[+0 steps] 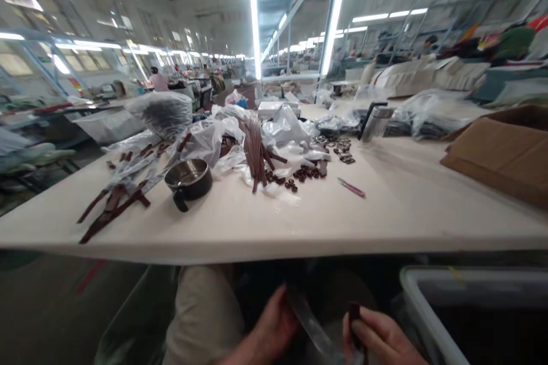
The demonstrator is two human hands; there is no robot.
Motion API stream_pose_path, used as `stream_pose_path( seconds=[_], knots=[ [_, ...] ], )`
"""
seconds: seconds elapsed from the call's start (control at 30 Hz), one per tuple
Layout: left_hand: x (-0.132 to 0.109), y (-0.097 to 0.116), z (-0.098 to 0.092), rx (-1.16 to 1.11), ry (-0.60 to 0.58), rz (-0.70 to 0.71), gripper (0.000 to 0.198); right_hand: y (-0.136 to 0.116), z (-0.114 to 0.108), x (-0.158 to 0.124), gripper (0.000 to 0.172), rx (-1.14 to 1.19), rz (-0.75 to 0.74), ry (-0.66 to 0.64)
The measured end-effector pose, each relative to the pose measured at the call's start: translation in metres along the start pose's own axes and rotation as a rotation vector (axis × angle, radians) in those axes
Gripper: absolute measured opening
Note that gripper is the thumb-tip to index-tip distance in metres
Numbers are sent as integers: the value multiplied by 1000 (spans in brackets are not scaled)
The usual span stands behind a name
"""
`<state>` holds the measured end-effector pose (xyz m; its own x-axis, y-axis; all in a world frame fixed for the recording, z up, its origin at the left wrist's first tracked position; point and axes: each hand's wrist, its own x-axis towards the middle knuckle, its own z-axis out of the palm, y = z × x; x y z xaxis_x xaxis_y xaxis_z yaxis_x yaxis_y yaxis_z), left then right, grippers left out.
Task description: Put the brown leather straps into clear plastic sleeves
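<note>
Both my hands are low, below the front edge of the white table (pixel 299 222), over my lap. My left hand (pixel 272 331) is closed around the end of a clear plastic strip or sleeve (pixel 310 325) that runs diagonally down to the right. My right hand (pixel 379 336) pinches a small dark brown strap piece (pixel 354 319) upright between thumb and fingers. On the table ahead lie a bundle of brown leather straps (pixel 254 151), scattered dark buckles and rings (pixel 306 174), and pink tweezers (pixel 351 188).
A dark metal-lined cup (pixel 188 179) and more brown straps in plastic sleeves (pixel 120 197) sit at left. Plastic bags (pixel 214 134), a steel flask (pixel 377 122) and a cardboard box (pixel 500 151) stand farther back. A grey bin (pixel 471 308) is beside my right knee. Other workers are far off.
</note>
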<state>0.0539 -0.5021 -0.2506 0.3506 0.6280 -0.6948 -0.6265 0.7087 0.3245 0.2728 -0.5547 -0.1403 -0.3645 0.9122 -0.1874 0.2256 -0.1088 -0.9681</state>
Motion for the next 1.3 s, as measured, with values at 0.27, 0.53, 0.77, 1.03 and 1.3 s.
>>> stream_pose_path(
  seconds=[0.27, 0.53, 0.77, 1.03, 1.3],
  knots=[
    [-20, 25, 10, -21, 198, 333, 25, -11, -33, -59, 49, 163, 218, -186],
    [-50, -5, 23, 278, -139, 158, 49, 10, -5, -23, 35, 135, 172, 108],
    [-65, -4, 35, 442, -269, 170, 42, 23, 35, -23, 34, 79, 0, -267],
    [-75, -10, 40, 925, -429, 151, 36, 18, 43, -28, 34, -139, -175, -24],
    [-68, 7, 51, 425, -194, 312, 49, 11, 27, -29, 29, -336, -260, -78]
  ],
)
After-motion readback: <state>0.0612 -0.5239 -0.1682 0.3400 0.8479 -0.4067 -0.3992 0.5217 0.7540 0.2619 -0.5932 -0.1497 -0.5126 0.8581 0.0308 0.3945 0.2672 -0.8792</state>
